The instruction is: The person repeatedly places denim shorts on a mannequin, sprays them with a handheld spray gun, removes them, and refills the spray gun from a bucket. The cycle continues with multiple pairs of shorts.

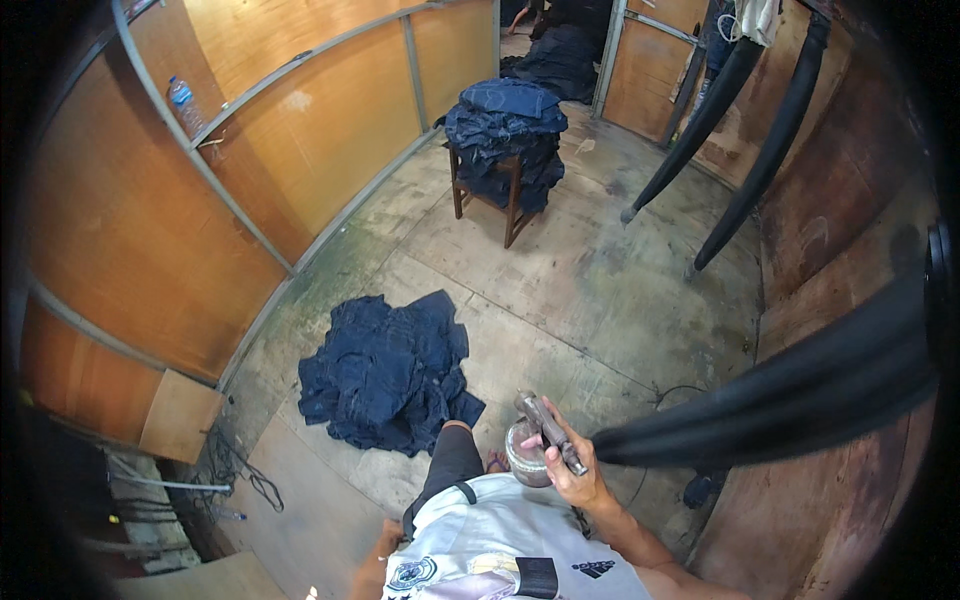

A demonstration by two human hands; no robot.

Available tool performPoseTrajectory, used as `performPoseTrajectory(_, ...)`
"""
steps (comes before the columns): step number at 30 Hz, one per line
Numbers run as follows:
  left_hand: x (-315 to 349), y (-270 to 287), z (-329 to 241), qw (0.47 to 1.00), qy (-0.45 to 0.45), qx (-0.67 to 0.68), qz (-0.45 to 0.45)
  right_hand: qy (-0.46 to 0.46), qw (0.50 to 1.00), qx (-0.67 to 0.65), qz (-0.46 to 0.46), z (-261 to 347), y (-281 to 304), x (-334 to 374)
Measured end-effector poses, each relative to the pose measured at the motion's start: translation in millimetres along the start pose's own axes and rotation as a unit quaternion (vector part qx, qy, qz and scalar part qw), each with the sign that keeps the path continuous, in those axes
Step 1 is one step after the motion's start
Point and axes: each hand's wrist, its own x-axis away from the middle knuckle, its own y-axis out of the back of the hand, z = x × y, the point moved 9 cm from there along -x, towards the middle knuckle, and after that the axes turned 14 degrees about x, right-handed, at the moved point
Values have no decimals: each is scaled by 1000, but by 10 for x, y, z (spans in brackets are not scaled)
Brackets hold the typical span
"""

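My right hand (580, 480) is closed around a metal spray gun (550, 432), which I hold in front of my body. A round, stained cup (524, 458) is attached to the gun. Just right of this hand, a long black leg-shaped form (780, 390) stretches in from the right edge, its surface smeared by motion. Down by my left hip is my left hand (385, 540), only partly in sight, with its fingers hidden. A rumpled heap of dark blue denim garments (385, 370) lies on the floor ahead and to the left.
Farther off, a brown wooden chair (513, 205) bears a tall denim stack (505, 125). Two more black leg-shaped forms (700, 125) hang at the far right. Loose cables (255, 480) lie at the lower left. A plastic bottle (183, 100) stands on a ledge of the wood-panelled wall (330, 110).
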Motion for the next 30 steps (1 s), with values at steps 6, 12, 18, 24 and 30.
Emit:
performPoseTrajectory(6, -919, -405, -1234, 997, -43, -38, 52, -66, 996, 4, -66, -242, 169, -1023)
performPoseTrajectory(12, -2062, -7, -2865, 989, -36, -137, 42, -108, 970, -44, -211, -412, 494, -1986)
performPoseTrajectory(18, -3026, -220, -6195, 965, -250, -69, 30, -117, 943, -53, -307, -598, 1179, -2851)
performPoseTrajectory(24, -3279, -2101, -8354, 916, -361, -152, 80, -164, 923, -92, -335, -1203, 1877, -3566)
performPoseTrajectory(30, -3261, -4442, -8593, 892, -337, -146, 262, -153, 932, 16, -330, -1489, 2843, -4647)
